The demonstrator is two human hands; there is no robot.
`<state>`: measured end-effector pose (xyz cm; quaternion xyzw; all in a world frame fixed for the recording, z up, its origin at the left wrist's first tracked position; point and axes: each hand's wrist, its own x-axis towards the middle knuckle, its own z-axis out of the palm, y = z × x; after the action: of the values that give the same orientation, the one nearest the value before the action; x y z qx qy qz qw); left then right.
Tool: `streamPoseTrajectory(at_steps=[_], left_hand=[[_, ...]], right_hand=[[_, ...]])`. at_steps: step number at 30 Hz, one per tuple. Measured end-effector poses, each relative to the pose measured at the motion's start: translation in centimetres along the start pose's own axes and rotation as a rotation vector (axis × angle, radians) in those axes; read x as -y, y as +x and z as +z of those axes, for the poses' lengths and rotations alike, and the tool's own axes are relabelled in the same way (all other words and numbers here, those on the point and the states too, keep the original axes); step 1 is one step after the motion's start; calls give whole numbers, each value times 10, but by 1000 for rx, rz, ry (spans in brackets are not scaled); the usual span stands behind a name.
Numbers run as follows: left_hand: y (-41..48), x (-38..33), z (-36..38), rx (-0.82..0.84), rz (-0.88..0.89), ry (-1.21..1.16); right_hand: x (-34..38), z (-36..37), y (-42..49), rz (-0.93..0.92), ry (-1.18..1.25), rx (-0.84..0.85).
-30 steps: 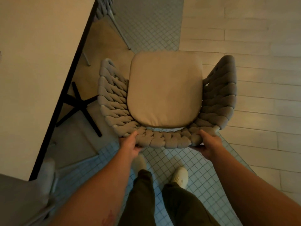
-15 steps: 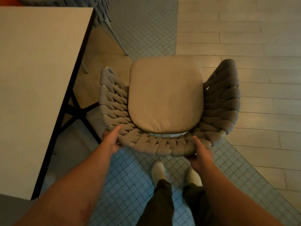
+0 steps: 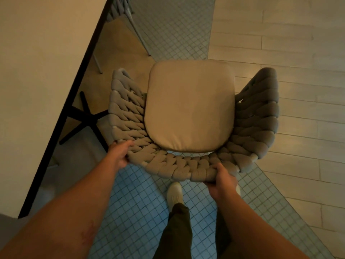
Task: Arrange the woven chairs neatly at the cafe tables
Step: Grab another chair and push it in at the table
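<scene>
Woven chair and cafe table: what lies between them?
In the head view, a black cross-shaped base stands between the woven chair and the cafe table; otherwise only bare floor.

The woven chair hides its own legs; the table runs off the left edge.

floor: small grey tiles, top centre to bottom | pale planks, right | tan patch, upper left | table top, left | light: dim, warm
</scene>
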<state>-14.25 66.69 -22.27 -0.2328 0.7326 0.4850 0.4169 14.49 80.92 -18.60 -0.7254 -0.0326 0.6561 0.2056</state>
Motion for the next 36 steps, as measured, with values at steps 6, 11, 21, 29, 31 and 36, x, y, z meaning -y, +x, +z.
streamPoseTrajectory(at_steps=[6,11,21,29,31,36], left_hand=[[-20,28,12,-44,-16,-93],[-34,45,25,-60,-13,-138],[-52,81,41,-116,-52,-257],[-78,110,64,-142,-45,-342],[-82,114,70,-146,-42,-365],[-94,118,84,-162,-36,-384]], right_hand=[[33,-6,5,-17,-123,54],[55,-5,11,-58,-228,95],[93,-7,18,-74,-374,96],[123,-18,26,-93,-432,150],[130,-20,27,-94,-444,169],[145,-20,33,-103,-472,205]])
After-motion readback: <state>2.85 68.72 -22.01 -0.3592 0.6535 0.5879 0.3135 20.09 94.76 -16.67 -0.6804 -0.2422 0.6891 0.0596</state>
